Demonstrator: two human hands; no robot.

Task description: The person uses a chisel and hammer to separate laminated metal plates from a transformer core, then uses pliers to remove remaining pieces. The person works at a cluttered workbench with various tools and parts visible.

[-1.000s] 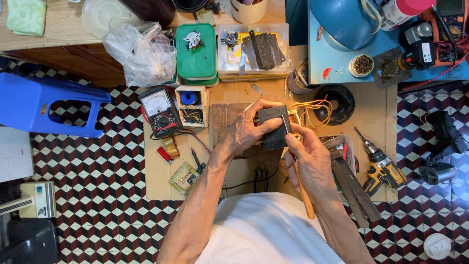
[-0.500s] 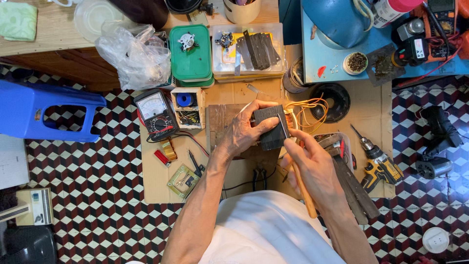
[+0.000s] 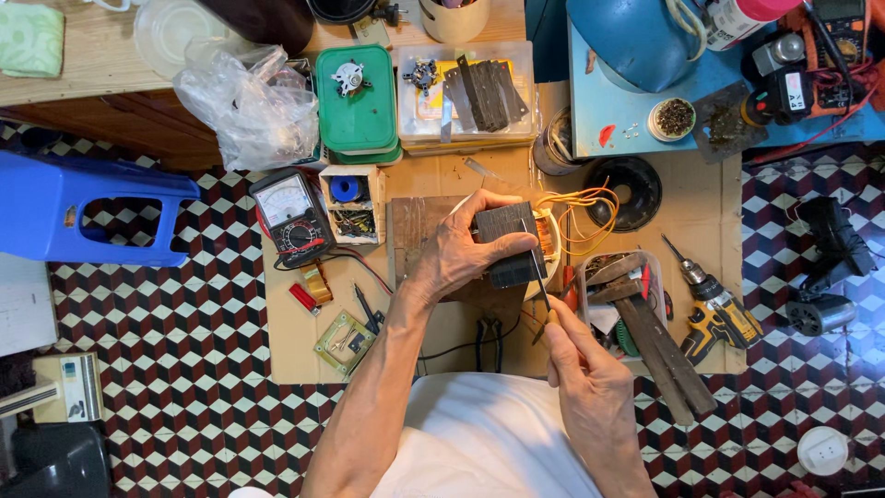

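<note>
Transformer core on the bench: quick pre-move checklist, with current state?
1. Left hand grips the dark transformer core: ok.
2. Right hand holds the thin tool by its handle: ok.
3. Tool tip seated on the core: cannot tell, too small.
4. Orange wires away from the tool: ok, they loop out on the core's far side.
5. Core backed by the wooden block: cannot tell.
</note>
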